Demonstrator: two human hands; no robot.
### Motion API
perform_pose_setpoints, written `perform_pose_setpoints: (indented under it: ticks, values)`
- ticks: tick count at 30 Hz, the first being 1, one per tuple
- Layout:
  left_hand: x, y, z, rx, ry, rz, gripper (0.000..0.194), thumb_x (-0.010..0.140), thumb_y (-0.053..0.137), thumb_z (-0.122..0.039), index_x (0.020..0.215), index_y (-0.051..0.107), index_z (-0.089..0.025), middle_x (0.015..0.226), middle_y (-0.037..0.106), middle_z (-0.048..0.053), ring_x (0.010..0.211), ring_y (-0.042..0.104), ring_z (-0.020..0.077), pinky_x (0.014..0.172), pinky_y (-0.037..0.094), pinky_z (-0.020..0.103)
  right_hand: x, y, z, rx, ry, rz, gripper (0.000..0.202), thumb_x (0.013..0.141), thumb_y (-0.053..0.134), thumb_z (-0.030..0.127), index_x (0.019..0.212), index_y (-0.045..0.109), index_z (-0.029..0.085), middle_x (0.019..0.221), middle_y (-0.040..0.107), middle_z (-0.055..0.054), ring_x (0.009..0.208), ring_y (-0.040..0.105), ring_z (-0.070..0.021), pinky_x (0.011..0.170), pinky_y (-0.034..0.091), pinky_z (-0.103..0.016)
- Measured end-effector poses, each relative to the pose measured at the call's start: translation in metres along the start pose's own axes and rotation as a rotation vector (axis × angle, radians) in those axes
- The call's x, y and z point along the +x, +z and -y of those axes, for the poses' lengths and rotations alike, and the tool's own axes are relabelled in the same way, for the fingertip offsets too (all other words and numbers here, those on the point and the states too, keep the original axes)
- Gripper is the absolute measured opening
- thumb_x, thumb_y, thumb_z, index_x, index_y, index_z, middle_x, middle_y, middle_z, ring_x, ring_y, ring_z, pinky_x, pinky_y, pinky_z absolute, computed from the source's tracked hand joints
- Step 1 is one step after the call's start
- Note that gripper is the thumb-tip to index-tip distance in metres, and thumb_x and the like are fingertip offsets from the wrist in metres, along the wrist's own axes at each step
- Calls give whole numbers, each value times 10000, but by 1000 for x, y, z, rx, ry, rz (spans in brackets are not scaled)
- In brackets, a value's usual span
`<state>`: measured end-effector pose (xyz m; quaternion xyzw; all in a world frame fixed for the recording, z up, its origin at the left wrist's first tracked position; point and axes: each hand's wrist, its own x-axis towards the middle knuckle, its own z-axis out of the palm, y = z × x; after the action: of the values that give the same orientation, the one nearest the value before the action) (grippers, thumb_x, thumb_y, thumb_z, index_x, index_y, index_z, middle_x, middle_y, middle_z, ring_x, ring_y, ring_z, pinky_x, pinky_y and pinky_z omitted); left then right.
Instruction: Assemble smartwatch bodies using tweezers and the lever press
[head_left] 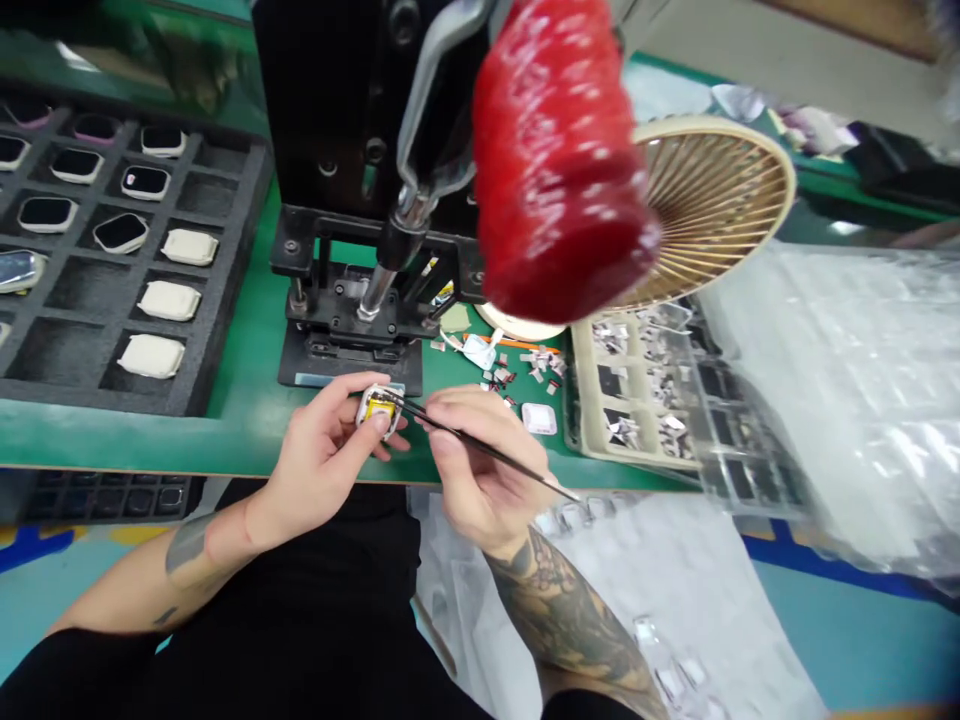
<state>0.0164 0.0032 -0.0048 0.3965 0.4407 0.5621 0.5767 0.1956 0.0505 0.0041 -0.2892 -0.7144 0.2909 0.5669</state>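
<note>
The green worktop [240, 440] carries a black press [322, 120], probably central for easy reach. Left of it, a foam tray [229, 280] keeps watches [146, 182] in separate pockets, likely against scratches; to the right, a divided box [574, 385] sorts small parts [622, 432]. Near the press's front edge, the right hand [484, 455] pinches tweezers [517, 465] pen-like, presumably for fine control, tips at the open case [380, 408], which the left hand [322, 440] grips between thumb and fingers, apparently to steady it. No brand or writing is legible.

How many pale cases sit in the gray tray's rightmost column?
3: front case, middle case, back case, in consecutive compartments back from the tray's front edge; none look hidden.
</note>
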Motion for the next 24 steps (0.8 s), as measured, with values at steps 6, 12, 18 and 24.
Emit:
perform_pose_setpoints:
  ticks: [6,12,18,24]
  values:
    - [-2,-1,4,-22,2,-9,361,1111,775,-314,1435,668,-196,1064,888,74,888,885,203,778,727,275,-4,0,-1,-57,8,18,356,997,735,66,1273,834,268,1120,874,-93,988,852,-279,837,726,-470]
    - [-2,-3,6,-16,-1,-2,362,1104,784,-327,1430,680,-209,1058,882,67,886,881,212,785,732,296,-7,6,-6,-23,119,-32,205,1020,766,160,1180,846,261,1055,864,-90,954,848,-274,831,737,-466]
    - [-1,-4,3,-23,24,-14,362,1090,798,-330,1416,697,-209,1041,893,69,865,885,224,768,744,316,-16,6,-6,317,430,0,114,1087,740,305,1147,813,242,985,841,-68,777,808,-210,695,717,-371]
    - [2,0,2,-94,7,-88,394,1077,822,-359,1408,688,-193,1036,894,87,849,894,235,720,740,304,-18,-5,-6,97,160,-194,159,1044,777,266,1188,840,283,1014,827,-88,945,819,-268,759,724,-437]
